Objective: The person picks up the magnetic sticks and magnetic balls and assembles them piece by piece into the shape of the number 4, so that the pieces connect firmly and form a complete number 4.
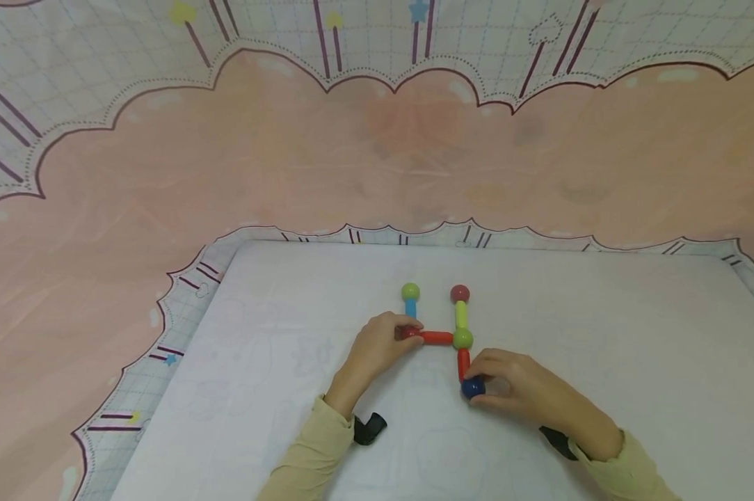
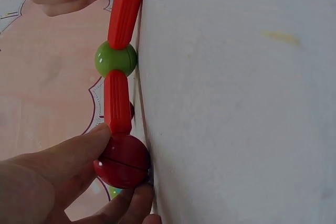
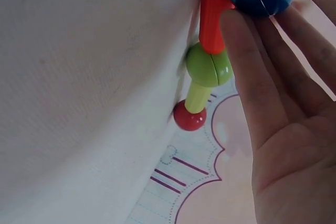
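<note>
On the white board lies a figure of magnetic balls and rods. My left hand (image 1: 372, 348) pinches its red corner ball (image 2: 123, 163) between thumb and fingers. From that ball a blue rod (image 1: 411, 307) leads to a green ball (image 1: 410, 291), and a red rod (image 1: 437, 338) to a middle green ball (image 1: 462, 339). A yellow-green rod (image 1: 461, 315) joins the middle ball to a far red ball (image 1: 460, 293). Another red rod (image 2: 125, 17) points toward me. My right hand (image 1: 527, 386) holds a dark blue ball (image 1: 474, 387) beside this rod's near end, whose tip shows bare in both wrist views.
The white board (image 1: 258, 390) covers the near surface. Beyond its edges spreads a peach cloth (image 1: 327, 160) with a cloud-shaped border and checks. Black straps (image 1: 369, 429) hang at the cuffs of both light sleeves (image 1: 314, 445).
</note>
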The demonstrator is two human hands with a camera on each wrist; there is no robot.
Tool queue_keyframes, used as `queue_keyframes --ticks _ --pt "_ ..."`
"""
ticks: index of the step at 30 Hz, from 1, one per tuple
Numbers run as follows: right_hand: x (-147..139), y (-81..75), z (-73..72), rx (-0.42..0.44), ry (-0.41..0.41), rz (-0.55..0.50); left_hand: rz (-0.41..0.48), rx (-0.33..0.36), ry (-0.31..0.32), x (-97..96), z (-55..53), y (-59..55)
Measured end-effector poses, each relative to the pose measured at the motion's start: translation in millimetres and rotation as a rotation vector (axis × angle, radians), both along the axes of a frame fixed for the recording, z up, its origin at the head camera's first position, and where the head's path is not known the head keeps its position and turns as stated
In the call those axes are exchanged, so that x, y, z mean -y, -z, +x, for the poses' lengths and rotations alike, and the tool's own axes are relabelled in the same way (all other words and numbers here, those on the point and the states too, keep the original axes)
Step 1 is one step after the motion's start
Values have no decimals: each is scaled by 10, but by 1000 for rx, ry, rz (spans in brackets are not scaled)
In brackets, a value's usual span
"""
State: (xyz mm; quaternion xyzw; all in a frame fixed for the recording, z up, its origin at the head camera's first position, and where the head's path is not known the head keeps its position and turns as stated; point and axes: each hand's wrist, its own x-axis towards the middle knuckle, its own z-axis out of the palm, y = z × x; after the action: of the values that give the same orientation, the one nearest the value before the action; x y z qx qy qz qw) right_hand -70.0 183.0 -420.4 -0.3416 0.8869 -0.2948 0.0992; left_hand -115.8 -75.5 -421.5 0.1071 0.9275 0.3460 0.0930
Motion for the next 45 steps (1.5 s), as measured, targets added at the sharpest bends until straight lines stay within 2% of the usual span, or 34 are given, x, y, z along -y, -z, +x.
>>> queue_keyframes --ticks 4,9,17,28,39,45 --pt "8 15 9 4 -3 22 3 5 -5 5 -4 7" --pt "42 63 21 -4 -17 -2 8 4 -6 5 -9 10" --pt "60 97 13 27 10 4 24 3 0 18 -19 23" --pt "91 95 36 -27 7 68 38 15 -2 33 -29 37" --pt "101 154 59 -93 22 22 31 14 18 39 -44 35" --pt "107 156 56 -78 40 24 33 11 19 43 -46 41"
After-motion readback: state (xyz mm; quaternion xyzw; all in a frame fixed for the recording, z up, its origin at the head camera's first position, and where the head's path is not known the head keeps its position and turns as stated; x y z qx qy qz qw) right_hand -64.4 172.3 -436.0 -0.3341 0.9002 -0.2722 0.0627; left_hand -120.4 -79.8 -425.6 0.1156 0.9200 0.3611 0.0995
